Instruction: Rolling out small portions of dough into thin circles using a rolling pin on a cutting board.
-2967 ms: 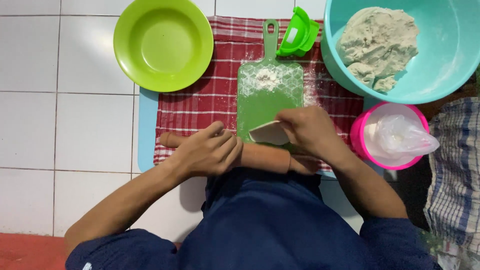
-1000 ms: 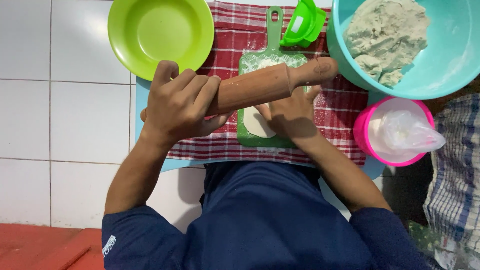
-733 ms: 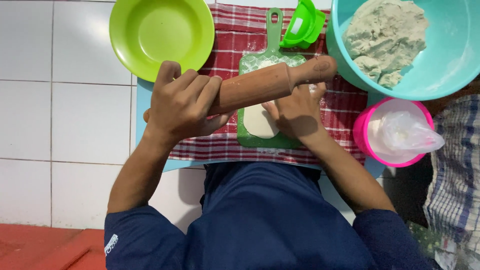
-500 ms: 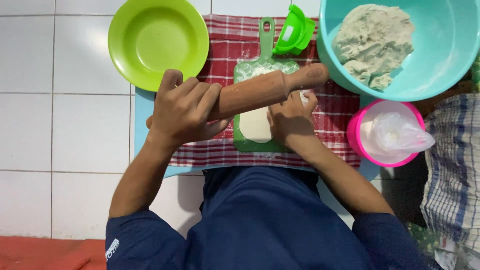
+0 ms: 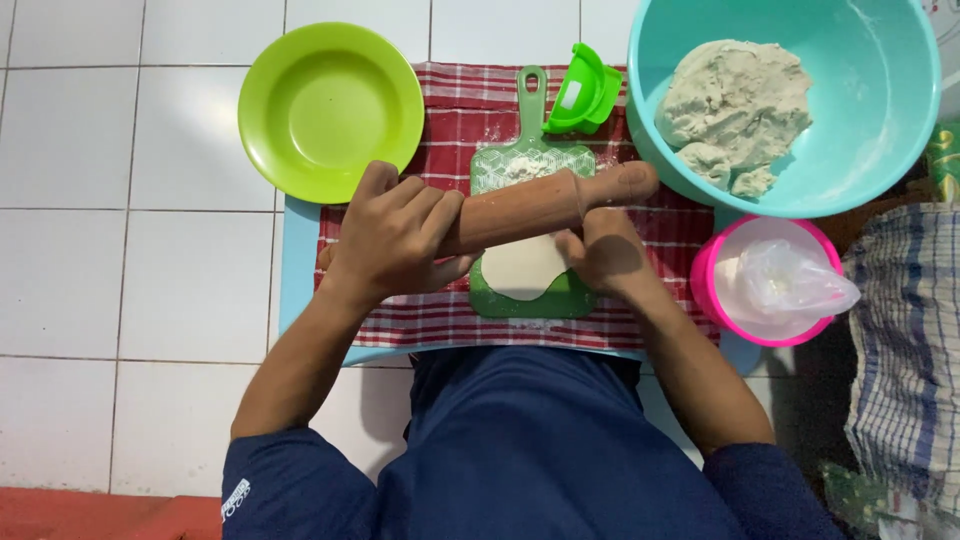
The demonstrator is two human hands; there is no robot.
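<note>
Brown wooden rolling pin (image 5: 520, 207) lies tilted over pale flattened dough (image 5: 523, 270); my left hand (image 5: 400, 235) wraps it, right hand (image 5: 605, 250) presses beneath.

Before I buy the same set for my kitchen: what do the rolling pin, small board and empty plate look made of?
Rolling pin: likely wood, matte brown. Board: apparently green plastic, moulded handle with a hole, floured. Plate: seemingly plastic, uniform lime colour, soft sheen.
</note>
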